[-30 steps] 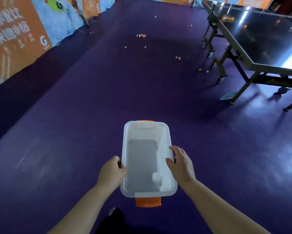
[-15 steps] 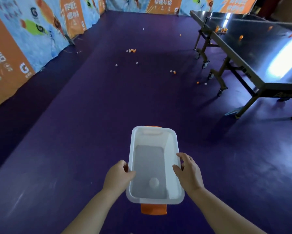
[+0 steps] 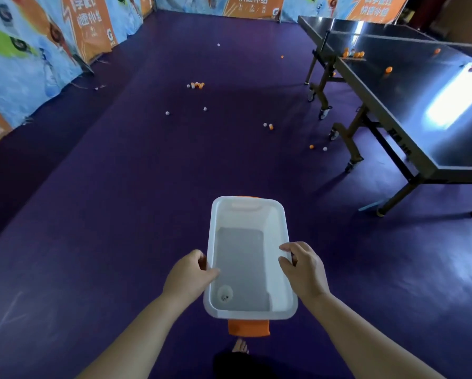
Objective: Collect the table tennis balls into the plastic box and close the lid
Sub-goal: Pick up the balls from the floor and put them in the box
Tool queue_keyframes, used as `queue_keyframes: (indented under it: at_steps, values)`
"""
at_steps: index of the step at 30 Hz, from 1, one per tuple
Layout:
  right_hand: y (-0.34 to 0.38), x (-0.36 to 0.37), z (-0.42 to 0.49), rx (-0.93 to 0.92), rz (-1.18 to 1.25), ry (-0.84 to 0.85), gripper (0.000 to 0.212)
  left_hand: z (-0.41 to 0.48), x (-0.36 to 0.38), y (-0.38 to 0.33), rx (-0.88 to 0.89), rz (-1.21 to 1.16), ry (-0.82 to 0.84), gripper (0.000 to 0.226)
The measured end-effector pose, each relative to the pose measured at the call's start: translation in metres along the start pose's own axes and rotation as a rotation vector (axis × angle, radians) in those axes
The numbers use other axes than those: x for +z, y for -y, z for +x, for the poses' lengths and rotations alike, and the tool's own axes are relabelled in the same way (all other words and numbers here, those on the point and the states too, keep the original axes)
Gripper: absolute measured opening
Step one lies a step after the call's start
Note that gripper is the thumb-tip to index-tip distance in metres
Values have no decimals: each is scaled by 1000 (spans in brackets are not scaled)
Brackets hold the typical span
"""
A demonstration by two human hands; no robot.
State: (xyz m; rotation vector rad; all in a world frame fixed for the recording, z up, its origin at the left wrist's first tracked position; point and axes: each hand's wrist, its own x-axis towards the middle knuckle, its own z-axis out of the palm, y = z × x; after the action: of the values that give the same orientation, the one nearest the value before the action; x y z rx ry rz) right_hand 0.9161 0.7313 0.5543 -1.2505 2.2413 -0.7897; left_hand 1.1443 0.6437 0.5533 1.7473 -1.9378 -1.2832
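Plastic box (image 3: 278, 228), open-topped, held above the purple floor (image 3: 114, 220). My left hand (image 3: 187, 277) grips its left rim and my right hand (image 3: 306, 272) grips its right rim. One white ball (image 3: 225, 294) lies in the near-left corner. Loose balls (image 3: 197, 85) lie scattered well ahead.

Table (image 3: 409, 110): cut off at the right edge.
Left hand (image 3: 187, 277): fingers mostly hidden behind the plastic box (image 3: 273, 228) (thumb shows).
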Motion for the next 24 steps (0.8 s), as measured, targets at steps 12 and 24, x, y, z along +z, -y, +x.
queue_keyframes:
  at_steps: [12,24]
  values:
    - [-11,-47,266,-61,-83,38,24,222,21,-124,-21,-56,18,26]
    - [6,-88,538,66,-111,-129,23,505,2,-280,81,55,110,22]
